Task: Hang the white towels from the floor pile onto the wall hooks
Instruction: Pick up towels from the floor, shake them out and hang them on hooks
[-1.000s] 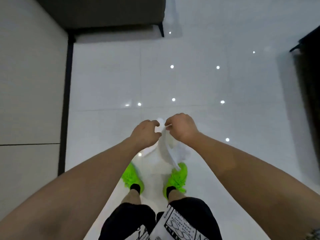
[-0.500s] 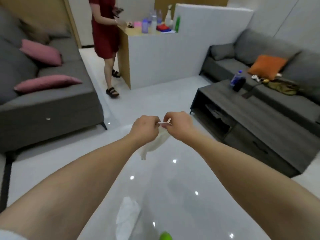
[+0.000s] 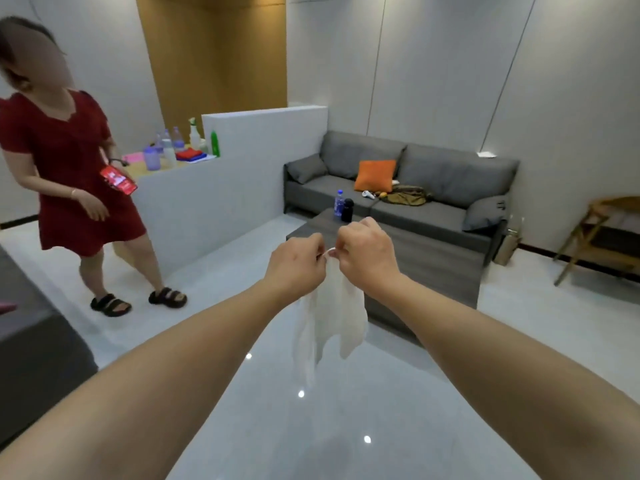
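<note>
Above the glossy floor (image 3: 332, 427) we pinch the white towel (image 3: 334, 313) at its top between left hand (image 3: 296, 263) and right hand (image 3: 369, 252), each grip tight on it.

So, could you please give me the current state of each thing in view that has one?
towel: off the floor, hanging limp from both hands.
loop: pinched between the two hands.
left hand: pinching the towel's top.
right hand: pinching the loop.
orange cushion: propped upright on the sofa.
red phone: held by the other person.
</note>
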Available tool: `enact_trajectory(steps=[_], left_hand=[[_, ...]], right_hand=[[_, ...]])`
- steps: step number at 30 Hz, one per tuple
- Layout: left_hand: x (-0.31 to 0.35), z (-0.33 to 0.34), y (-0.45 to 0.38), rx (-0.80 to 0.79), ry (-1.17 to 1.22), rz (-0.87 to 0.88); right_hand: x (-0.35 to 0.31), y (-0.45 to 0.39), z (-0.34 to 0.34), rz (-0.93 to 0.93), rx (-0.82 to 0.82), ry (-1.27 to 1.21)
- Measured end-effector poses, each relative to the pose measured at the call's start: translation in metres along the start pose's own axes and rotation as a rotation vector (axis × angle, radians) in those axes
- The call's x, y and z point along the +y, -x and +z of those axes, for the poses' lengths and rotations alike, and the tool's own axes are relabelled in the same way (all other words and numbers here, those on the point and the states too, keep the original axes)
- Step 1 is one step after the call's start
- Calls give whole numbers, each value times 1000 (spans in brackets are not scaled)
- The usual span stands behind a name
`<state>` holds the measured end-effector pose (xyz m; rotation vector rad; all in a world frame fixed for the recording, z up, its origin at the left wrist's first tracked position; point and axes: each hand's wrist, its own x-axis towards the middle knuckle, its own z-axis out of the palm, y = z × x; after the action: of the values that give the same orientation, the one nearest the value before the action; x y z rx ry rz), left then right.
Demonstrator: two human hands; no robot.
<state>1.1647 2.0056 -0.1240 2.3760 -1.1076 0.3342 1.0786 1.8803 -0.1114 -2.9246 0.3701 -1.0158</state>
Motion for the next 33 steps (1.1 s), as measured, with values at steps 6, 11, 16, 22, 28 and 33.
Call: enact_trajectory(steps=[6, 11, 16, 22, 28, 33], left_hand=[[104, 29, -39, 67, -28, 126], [190, 69, -73, 48, -3, 208], [279, 109, -102, 54, -15, 296], [373, 156, -121, 8, 56, 333], [447, 193, -131, -93, 231, 335], [482, 214, -143, -164, 301, 380]], right_hand=[[90, 14, -55, 112, -22, 59], [184, 39, -93, 189, -71, 42], [279, 62, -127, 271, -106, 42], [371, 93, -166, 360, -74, 54], [441, 122, -193, 517, -153, -31], [489, 142, -217, 577, -171, -1]])
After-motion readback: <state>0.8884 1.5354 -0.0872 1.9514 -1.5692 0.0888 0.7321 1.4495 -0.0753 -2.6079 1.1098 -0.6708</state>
